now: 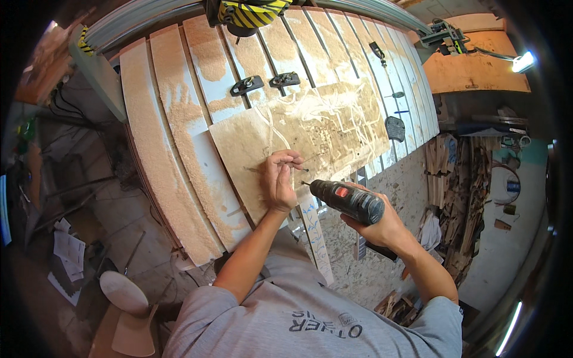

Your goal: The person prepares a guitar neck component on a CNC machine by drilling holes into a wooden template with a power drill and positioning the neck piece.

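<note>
My right hand (385, 225) grips a black cordless drill (349, 201) with a red patch on its side. The drill's bit points left, toward my other hand, and is clear of the board. My left hand (280, 179) rests over the near part of a worn plywood board (245, 140), its fingers curled together. A thin, small piece seems to stick out from those fingertips; I cannot make out what it is. Pale cut grooves and dark stains mark the board, which lies on a slatted machine bed (161, 113) coated with sawdust.
Two black clamps (246, 85) sit beyond the board; another clamp (378, 53) lies farther right. A dark oval pad (394, 127) is beside the board. Overhead hangs a yellow-and-black striped machine head (250, 13). A marked pale strip (315, 238) extends toward me. Wood scraps (444, 203) are stacked at right.
</note>
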Motion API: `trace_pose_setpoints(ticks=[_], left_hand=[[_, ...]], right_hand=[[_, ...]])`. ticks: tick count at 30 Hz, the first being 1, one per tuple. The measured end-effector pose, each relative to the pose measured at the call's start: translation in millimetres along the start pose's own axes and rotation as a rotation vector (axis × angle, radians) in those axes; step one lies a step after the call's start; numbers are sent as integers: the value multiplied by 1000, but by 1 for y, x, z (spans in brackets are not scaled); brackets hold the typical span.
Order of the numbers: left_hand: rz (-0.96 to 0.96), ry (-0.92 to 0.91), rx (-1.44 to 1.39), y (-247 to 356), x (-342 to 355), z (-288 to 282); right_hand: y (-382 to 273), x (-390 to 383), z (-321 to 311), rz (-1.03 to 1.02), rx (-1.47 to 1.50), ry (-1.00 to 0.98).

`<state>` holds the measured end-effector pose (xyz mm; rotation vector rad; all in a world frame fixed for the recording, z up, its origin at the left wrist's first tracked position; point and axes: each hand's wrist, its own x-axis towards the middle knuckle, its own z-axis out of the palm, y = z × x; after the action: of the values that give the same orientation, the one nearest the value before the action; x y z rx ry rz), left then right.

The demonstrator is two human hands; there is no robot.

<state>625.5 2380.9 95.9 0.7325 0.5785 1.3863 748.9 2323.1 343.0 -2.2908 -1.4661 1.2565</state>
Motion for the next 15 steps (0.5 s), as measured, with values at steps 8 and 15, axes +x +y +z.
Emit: trace_pose_setpoints(ticks=[8,15], left_hand=[[-14,25,17,3,-2,0],[47,-17,72,-3,-5,-10]], right_hand=[[-14,16,-15,-7,-146,-93],[-22,13,-14,35,-214,-169]])
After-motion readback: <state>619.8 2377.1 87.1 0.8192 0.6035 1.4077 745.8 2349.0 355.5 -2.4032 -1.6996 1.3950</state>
